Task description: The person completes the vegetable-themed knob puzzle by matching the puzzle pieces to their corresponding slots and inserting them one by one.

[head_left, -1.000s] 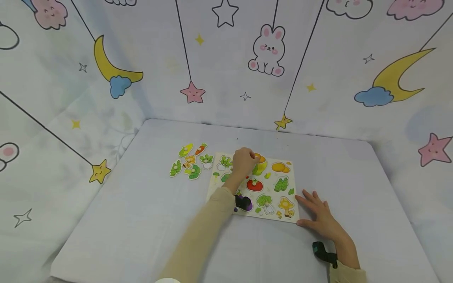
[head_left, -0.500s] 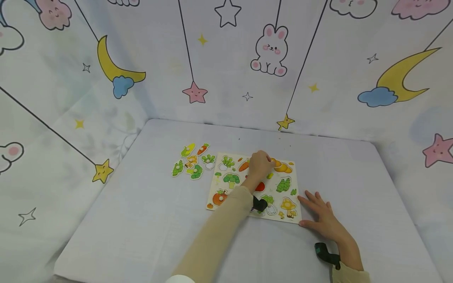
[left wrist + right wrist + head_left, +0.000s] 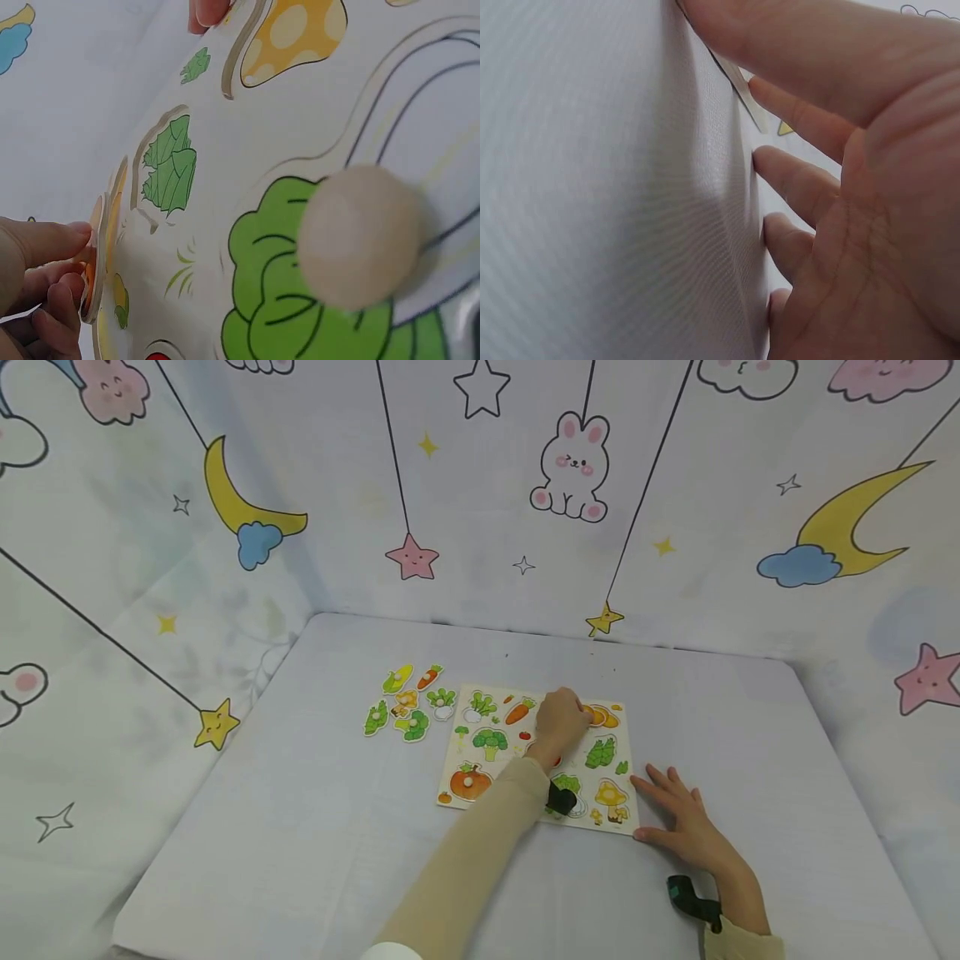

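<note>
My left hand (image 3: 561, 722) is over the upper right of a wooden vegetable puzzle board (image 3: 459, 752). In the left wrist view, its thumb and fingers pinch an orange-yellow puzzle piece (image 3: 91, 281), tilted on edge close to the board. Beneath it in the head view are the yellow-orange potato shapes (image 3: 602, 717), partly hidden by the hand. My right hand (image 3: 686, 827) lies with spread fingers at the board's right edge, thumb and index fingertips touching it. A cabbage piece (image 3: 285, 247) with a round knob and a pumpkin piece (image 3: 459, 783) sit in the board.
Left of the board lie several loose pieces: corn (image 3: 397, 678), carrot (image 3: 428, 678), mushroom (image 3: 405, 700), radish (image 3: 442, 700), asparagus (image 3: 377, 718) and broccoli (image 3: 414, 725). A white cloth covers the table (image 3: 285, 827). A patterned backdrop (image 3: 480, 493) stands behind.
My left hand has moved right across the board with the puzzle piece, from near the carrot and corn pictures to the potato shapes. The right hand has stayed at the board's edge.
</note>
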{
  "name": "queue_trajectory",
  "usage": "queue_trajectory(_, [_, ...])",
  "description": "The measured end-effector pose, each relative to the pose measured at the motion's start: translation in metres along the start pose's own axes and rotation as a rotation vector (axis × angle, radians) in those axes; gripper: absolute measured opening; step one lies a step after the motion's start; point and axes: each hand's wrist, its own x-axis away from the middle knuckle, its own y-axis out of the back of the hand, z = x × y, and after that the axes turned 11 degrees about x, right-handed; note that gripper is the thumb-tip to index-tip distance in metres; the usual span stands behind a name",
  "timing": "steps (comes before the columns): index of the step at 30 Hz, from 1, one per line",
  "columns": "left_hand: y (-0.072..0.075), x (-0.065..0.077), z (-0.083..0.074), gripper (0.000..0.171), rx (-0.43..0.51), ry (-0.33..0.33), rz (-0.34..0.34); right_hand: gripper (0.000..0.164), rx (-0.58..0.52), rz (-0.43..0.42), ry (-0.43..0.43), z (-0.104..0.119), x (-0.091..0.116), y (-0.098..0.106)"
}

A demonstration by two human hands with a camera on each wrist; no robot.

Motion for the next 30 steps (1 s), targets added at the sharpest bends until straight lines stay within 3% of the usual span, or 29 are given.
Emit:
queue_trajectory(7, [-0.006, -0.001, -0.002, 0.023, -0.016, 0.01, 0.018, 0.079, -0.005, -0.004, 0.007, 0.0, 0.0, -0.001])
queue_trajectory(18, [-0.019, -0.004, 0.0, 0.024, -0.059, -0.063, 0.031, 0.078, -0.016, -0.007, 0.005, 0.0, 0.001, 0.0])
queue_trajectory(30, [-0.022, -0.003, -0.004, 0.013, -0.019, -0.09, 0.045, 0.079, 0.003, -0.009, 0.01, 0.001, 0.0, -0.001])
